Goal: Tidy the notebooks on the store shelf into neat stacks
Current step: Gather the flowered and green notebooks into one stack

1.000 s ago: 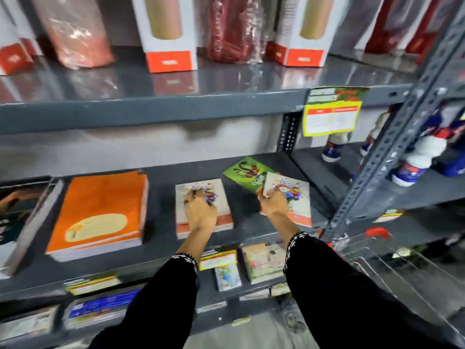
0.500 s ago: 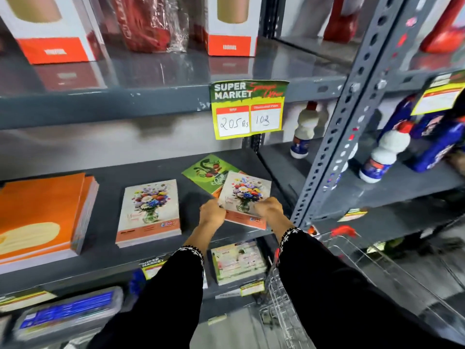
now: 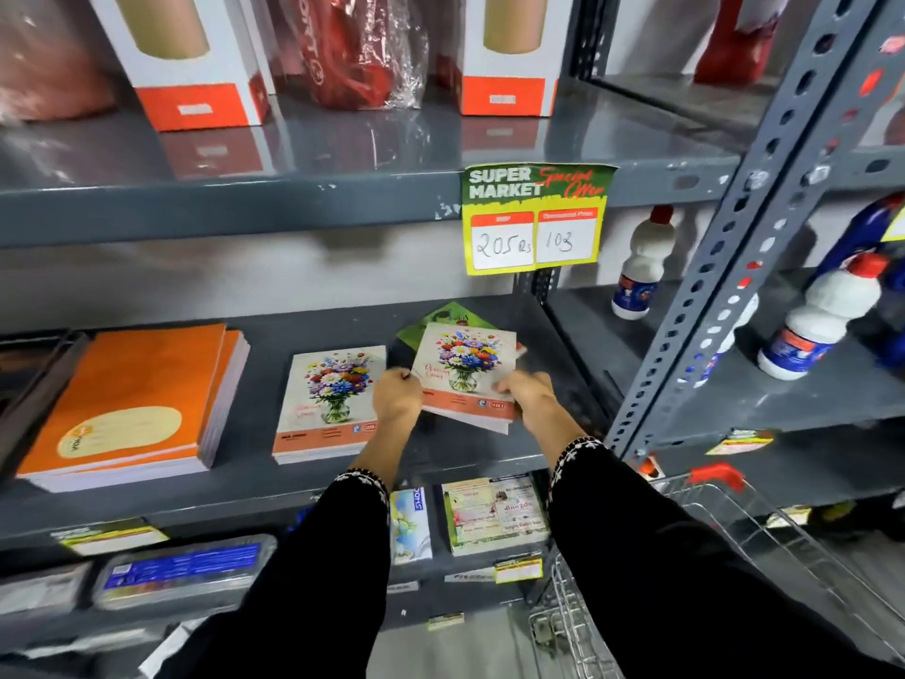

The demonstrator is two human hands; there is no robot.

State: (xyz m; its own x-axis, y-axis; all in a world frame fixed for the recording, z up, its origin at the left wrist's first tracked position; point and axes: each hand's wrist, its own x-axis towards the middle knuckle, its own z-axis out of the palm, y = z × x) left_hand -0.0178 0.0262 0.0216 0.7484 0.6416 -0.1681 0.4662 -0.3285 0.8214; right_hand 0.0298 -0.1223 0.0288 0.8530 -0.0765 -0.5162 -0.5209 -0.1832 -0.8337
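Observation:
On the grey middle shelf point(image 3: 254, 482) I hold a small bunch of flower-cover notebooks point(image 3: 463, 370), tilted and raised a little. My left hand point(image 3: 396, 396) grips its left edge and my right hand point(image 3: 526, 394) grips its lower right corner. Behind it a green notebook point(image 3: 443, 318) lies askew, mostly hidden. Left of my hands sits a neat stack of flower-cover notebooks point(image 3: 330, 399). Further left is a thick stack of orange notebooks point(image 3: 139, 404).
A yellow price tag point(image 3: 536, 218) hangs from the shelf above, which carries boxes point(image 3: 183, 56) and a red wrapped item. A slotted steel upright point(image 3: 725, 267) bounds the right side, with white bottles point(image 3: 815, 316) beyond. A wire trolley point(image 3: 734, 570) stands at lower right. Packs lie on the lower shelf.
My left hand left the middle flower stack and joined the right hand on the right-hand notebooks, which now cover more of the green one. The view panned right.

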